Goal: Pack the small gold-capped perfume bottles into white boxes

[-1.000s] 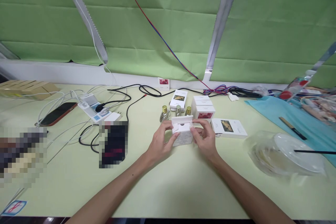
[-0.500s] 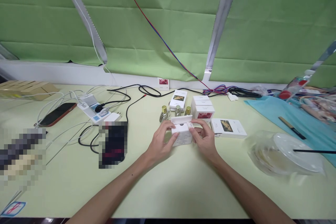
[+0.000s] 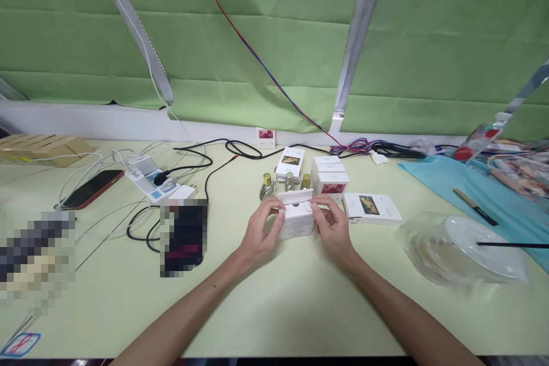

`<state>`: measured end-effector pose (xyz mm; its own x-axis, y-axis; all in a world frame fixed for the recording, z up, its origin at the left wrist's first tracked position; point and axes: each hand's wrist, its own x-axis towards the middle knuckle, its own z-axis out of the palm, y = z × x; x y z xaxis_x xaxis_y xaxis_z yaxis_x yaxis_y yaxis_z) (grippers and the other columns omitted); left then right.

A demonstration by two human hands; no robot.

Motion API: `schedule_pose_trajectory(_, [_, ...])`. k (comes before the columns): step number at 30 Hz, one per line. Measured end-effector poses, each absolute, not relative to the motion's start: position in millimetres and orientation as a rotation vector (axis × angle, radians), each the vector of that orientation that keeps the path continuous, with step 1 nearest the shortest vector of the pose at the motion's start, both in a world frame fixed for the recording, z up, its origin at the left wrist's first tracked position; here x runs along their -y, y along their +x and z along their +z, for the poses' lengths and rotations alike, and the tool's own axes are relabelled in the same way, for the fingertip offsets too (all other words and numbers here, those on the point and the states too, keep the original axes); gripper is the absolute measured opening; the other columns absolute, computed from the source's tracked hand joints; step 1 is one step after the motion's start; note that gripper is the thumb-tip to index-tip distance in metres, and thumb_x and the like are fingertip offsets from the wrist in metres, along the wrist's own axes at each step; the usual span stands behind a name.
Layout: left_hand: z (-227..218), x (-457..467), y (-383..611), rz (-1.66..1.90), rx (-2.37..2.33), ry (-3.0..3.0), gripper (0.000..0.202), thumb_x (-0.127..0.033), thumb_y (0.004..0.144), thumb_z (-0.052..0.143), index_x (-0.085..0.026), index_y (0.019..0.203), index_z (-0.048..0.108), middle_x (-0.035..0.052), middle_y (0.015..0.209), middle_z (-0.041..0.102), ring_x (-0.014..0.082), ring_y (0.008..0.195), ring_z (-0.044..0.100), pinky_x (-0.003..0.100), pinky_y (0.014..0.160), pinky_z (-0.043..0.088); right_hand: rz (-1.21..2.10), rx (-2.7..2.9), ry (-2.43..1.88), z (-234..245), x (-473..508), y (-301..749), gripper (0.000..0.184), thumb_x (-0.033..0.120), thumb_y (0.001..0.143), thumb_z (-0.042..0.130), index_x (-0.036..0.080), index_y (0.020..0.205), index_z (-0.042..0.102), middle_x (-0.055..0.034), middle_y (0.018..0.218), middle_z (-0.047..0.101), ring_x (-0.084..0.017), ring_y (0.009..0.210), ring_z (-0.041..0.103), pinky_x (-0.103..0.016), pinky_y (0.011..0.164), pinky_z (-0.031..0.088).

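A small white carton (image 3: 297, 225) stands between my two hands, its top flap raised on the far side. My left hand (image 3: 261, 229) grips its left side, with the thumb near the top front corner. On the opposite side, my right hand (image 3: 333, 227) holds the carton with thumb and fingers at the top right edge. Just beyond it are three small glass bottles: one with a gold cap (image 3: 267, 178), one with a silver cap (image 3: 289, 178) and another gold-capped bottle (image 3: 306, 180). Their lower parts are partly hidden.
White boxes with a pink picture (image 3: 333, 189) stand behind my right hand. Flat white boxes lie at the back (image 3: 290, 163) and right (image 3: 372, 208). A plastic-wrapped roll (image 3: 484, 249) and a knife (image 3: 476, 207) on blue cloth are further right; a power strip (image 3: 152, 180) and cables spread left.
My left thumb has shifted slightly up and left along the carton's top edge. The carton stays in both hands with its flap raised.
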<state>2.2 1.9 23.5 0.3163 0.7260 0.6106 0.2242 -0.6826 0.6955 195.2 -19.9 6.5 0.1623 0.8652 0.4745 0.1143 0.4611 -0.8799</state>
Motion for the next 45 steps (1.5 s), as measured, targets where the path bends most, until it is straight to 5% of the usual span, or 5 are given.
schedule_pose_trajectory(10, [17.8, 0.5, 4.6, 1.37, -0.85, 2.013, 0.009, -0.026, 0.102, 0.046, -0.021, 0.103, 0.053, 0.0057, 0.1, 0.058, 0.0167, 0.093, 0.059, 0.03, 0.083, 0.051, 0.77, 1.244, -1.015, 7.9, 21.7, 195.1, 0.019, 0.037, 0.093, 0.064, 0.021, 0.102, 0.061, -0.0019, 0.095, 0.064, -0.004, 0.044, 0.047, -0.021, 0.041, 0.038])
schedule_pose_trajectory(24, [21.6, 6.1, 10.7, 1.386, -0.856, 1.748, 0.022, -0.033, 0.1, 0.053, -0.026, 0.117, 0.042, 0.006, 0.111, 0.059, 0.0191, 0.102, 0.063, 0.034, 0.085, 0.054, 0.851, 1.202, -0.963, 13.2, 21.5, 194.8, 0.019, 0.034, 0.091, 0.066, 0.024, 0.106, 0.058, -0.0026, 0.108, 0.062, -0.002, 0.042, 0.048, -0.02, 0.036, 0.039])
schedule_pose_trajectory(34, [22.7, 4.8, 9.6, 1.324, -0.846, 1.688, 0.032, -0.035, 0.099, 0.054, -0.027, 0.129, 0.047, 0.0095, 0.125, 0.059, 0.0215, 0.111, 0.061, 0.036, 0.092, 0.051, 0.927, 1.157, -0.958, 12.2, 22.2, 196.0, 0.046, 0.035, 0.091, 0.068, 0.03, 0.131, 0.048, -0.0027, 0.105, 0.066, -0.004, 0.044, 0.05, -0.018, 0.037, 0.042])
schedule_pose_trajectory(40, [23.7, 5.3, 10.0, 1.313, -0.838, 1.638, 0.042, -0.035, 0.099, 0.054, -0.027, 0.136, 0.036, 0.0081, 0.113, 0.064, 0.0214, 0.108, 0.063, 0.035, 0.088, 0.052, 0.949, 1.153, -0.957, 11.1, 22.0, 196.5, 0.048, 0.036, 0.09, 0.068, 0.029, 0.133, 0.047, -0.0006, 0.1, 0.064, -0.004, 0.043, 0.048, -0.018, 0.037, 0.043])
schedule_pose_trajectory(45, [22.7, 2.9, 8.0, 1.316, -0.852, 1.69, 0.037, -0.035, 0.099, 0.054, -0.026, 0.134, 0.045, 0.0089, 0.113, 0.064, 0.0215, 0.107, 0.063, 0.034, 0.087, 0.053, 0.934, 1.173, -0.995, 13.7, 22.1, 196.7, 0.042, 0.038, 0.09, 0.067, 0.026, 0.129, 0.055, -0.0006, 0.096, 0.06, -0.004, 0.043, 0.046, -0.018, 0.036, 0.042])
